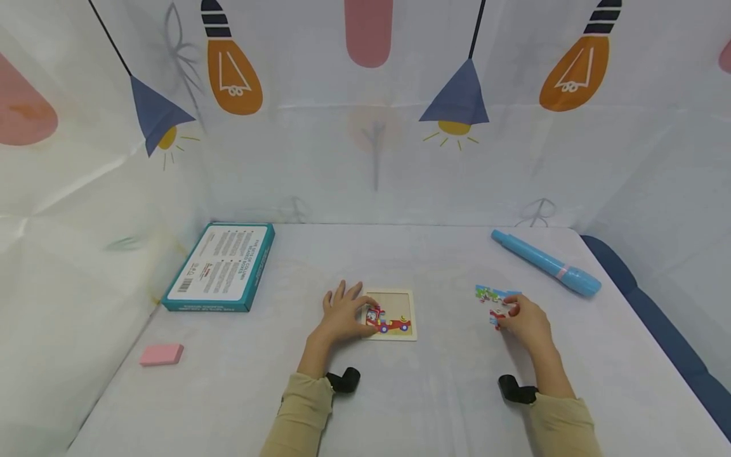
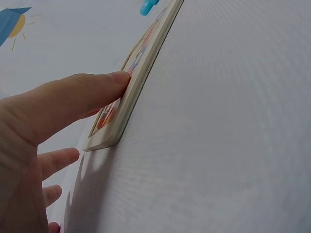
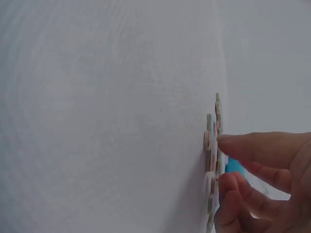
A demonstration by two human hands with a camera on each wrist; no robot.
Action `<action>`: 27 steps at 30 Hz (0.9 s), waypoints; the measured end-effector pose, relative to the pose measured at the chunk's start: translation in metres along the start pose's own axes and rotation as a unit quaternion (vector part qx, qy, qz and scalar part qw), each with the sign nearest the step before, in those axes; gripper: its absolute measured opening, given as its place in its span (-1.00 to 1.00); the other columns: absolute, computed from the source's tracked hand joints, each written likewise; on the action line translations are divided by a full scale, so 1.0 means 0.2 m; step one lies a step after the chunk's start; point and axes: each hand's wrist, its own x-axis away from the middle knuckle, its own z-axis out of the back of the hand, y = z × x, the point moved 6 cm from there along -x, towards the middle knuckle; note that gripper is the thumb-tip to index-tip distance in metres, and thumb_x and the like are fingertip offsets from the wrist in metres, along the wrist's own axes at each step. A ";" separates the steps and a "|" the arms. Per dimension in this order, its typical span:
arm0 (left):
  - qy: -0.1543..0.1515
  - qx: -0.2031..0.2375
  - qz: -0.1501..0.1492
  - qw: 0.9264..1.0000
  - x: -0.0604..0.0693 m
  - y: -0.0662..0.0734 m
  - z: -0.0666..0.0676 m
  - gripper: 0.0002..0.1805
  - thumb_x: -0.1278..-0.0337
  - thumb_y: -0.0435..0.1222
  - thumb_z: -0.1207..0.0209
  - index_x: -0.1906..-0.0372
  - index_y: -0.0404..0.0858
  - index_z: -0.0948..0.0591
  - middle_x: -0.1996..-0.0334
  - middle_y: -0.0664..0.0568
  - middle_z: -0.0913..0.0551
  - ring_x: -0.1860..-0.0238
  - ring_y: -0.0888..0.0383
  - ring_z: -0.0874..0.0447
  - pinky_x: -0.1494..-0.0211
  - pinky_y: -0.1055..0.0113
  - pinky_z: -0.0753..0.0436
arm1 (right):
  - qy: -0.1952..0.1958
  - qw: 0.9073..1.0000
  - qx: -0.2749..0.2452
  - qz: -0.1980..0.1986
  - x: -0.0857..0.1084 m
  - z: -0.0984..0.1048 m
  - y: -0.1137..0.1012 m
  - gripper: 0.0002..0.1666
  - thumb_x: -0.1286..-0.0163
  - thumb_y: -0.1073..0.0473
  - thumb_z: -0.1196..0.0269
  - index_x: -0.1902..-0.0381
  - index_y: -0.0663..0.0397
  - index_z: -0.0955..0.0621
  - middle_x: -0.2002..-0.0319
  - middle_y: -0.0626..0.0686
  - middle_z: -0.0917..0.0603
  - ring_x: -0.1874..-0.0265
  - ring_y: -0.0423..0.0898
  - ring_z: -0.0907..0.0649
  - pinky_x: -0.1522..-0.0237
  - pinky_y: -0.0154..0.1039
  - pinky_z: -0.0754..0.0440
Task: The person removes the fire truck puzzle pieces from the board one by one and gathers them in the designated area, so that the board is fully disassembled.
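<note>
A square wooden puzzle frame [image 1: 415,317] lies on the table, its lower part filled with pieces showing a red vehicle [image 1: 394,325]. My left hand [image 1: 341,316] rests at its left side, fingers spread, the thumb on the lower border and the index finger over the left pieces; in the left wrist view the thumb [image 2: 73,99] touches the frame's edge [image 2: 131,97]. To the right, my right hand [image 1: 528,322] has its thumb and fingertips at loose puzzle pieces [image 1: 488,293]. In the right wrist view its thumb [image 3: 262,145] touches the pieces [image 3: 209,141]; whether it pinches one is unclear.
A teal-edged box [image 1: 223,263] lies at the back left, with a pink block [image 1: 162,354] nearer the front. At the back right is a light blue tube-shaped object [image 1: 542,260]. A printed white curtain [image 1: 320,158] stands behind the table. Black wrist-worn devices sit by both sleeves.
</note>
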 end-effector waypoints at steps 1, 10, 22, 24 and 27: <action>0.001 -0.001 -0.001 1.000 0.00 0.00 0.00 -0.49 0.29 0.00 -0.41 0.06 0.08 -0.58 -0.38 -0.09 -0.18 -0.41 -0.25 0.19 -0.30 -0.24 0.18 | 0.000 1.000 -0.011 0.005 0.00 0.00 -0.01 -0.45 -0.14 0.24 -0.27 -0.06 0.38 -0.40 0.31 0.22 -0.49 0.36 0.06 -0.48 0.43 -0.23 -0.35; 0.004 -0.004 0.011 1.000 0.00 -0.02 0.00 -0.31 0.19 0.09 -0.31 -0.17 0.01 -0.48 -0.38 -0.12 -0.17 -0.42 -0.24 0.19 -0.31 -0.23 0.20 | 0.011 0.990 -0.120 0.073 -0.02 -0.08 -0.21 -0.53 -0.22 0.25 -0.23 -0.09 0.25 -0.44 0.17 0.25 -0.55 0.24 0.05 -0.59 0.44 -0.29 -0.50; 0.007 -0.010 0.020 1.000 0.01 -0.03 0.02 -0.20 0.29 0.05 -0.36 -0.23 0.00 -0.43 -0.38 -0.14 -0.16 -0.41 -0.26 0.21 -0.31 -0.26 0.26 | -0.030 0.982 -0.151 0.112 0.00 -0.36 -0.53 -0.59 -0.18 0.25 -0.28 -0.01 0.15 -0.51 0.21 0.15 -0.57 0.24 0.03 -0.58 0.32 -0.22 -0.54; 0.006 -0.013 0.023 1.000 0.01 -0.03 0.02 -0.18 0.30 0.06 -0.36 -0.24 0.00 -0.42 -0.38 -0.14 -0.15 -0.41 -0.26 0.21 -0.31 -0.26 0.26 | -0.042 0.981 -0.154 0.112 0.01 -0.41 -0.57 -0.59 -0.17 0.25 -0.29 0.00 0.13 -0.52 0.22 0.11 -0.58 0.24 -0.01 -0.58 0.32 -0.21 -0.54; 0.007 -0.023 0.026 0.999 0.01 -0.03 0.03 -0.15 0.31 0.08 -0.37 -0.26 -0.03 -0.41 -0.38 -0.15 -0.16 -0.41 -0.27 0.21 -0.31 -0.27 0.25 | -0.060 0.979 -0.155 0.118 0.02 -0.48 -0.64 -0.60 -0.15 0.26 -0.31 0.03 0.12 -0.54 0.25 0.07 -0.59 0.26 -0.04 -0.58 0.31 -0.20 -0.56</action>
